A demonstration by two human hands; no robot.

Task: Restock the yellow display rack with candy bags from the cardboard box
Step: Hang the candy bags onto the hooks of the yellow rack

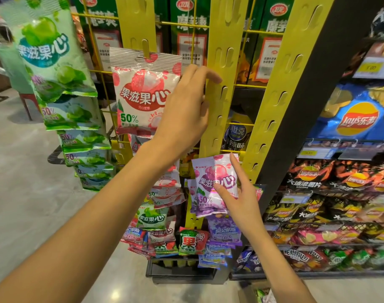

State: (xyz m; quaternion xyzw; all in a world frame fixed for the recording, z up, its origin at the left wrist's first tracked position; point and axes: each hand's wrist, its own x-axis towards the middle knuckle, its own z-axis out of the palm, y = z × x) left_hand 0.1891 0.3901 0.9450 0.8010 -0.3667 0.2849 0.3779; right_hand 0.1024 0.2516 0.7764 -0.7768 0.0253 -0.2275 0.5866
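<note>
The yellow display rack [225, 68] has vertical strips with hook tabs. A pink-and-white candy bag [143, 95] hangs from the left-centre strip. My left hand [184, 112] is raised beside that bag, fingers spread, fingertips touching the middle yellow strip. My right hand [237, 193] grips a purple candy bag [215, 184] low in front of the same strip. More purple, pink and green bags [164, 219] hang below. The cardboard box shows only as a corner [263, 296] at the bottom edge.
A column of green candy bags [62, 88] hangs on the left. A black shelf post [317, 106] stands right of the rack, with chip bags [357, 119] on store shelves. Green cartons [186, 29] sit behind the wire grid. Grey floor lies below.
</note>
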